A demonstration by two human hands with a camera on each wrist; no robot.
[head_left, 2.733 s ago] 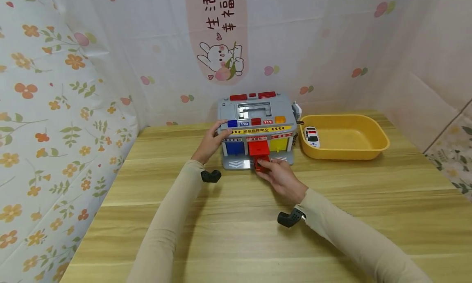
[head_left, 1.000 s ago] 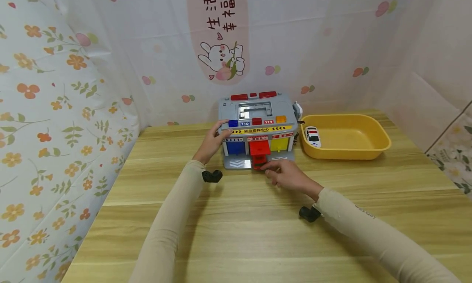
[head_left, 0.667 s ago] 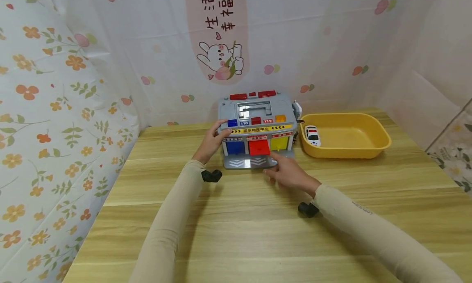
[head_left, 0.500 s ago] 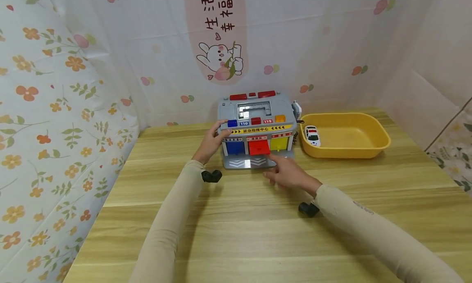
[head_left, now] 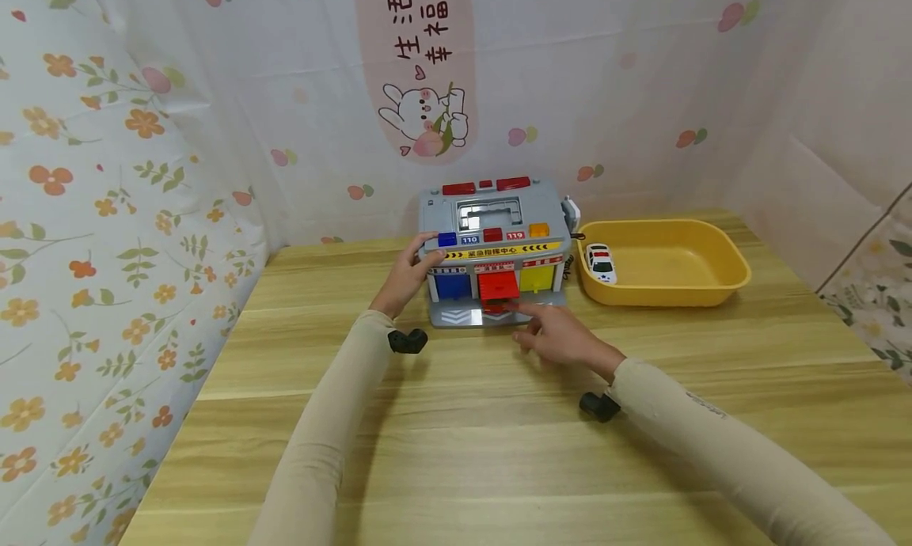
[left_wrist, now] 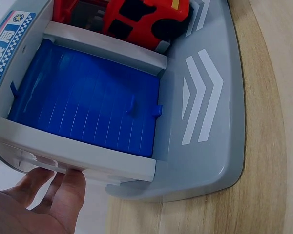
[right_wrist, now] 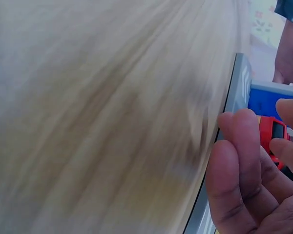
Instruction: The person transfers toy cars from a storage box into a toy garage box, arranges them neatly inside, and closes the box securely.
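A grey toy rescue garage stands against the back curtain with blue, red and yellow doors. My left hand grips its left front corner, fingers bent against the side wall near the blue door. The red middle door is tilted outward, and a red toy car pokes partly out beneath it onto the ramp. In front of that doorway, my right hand stretches its index finger to the car's front; the other fingers are loosely bent. Whether the fingertip touches the car is hard to tell.
A yellow tray sits right of the garage, with a white toy police car at its left end. The wooden table stretches toward me. Floral curtains rise behind and at the left.
My right hand let go of the red car and pushed it inside under the red door. Since half a second ago the car's front has come back out. My left hand stays put.
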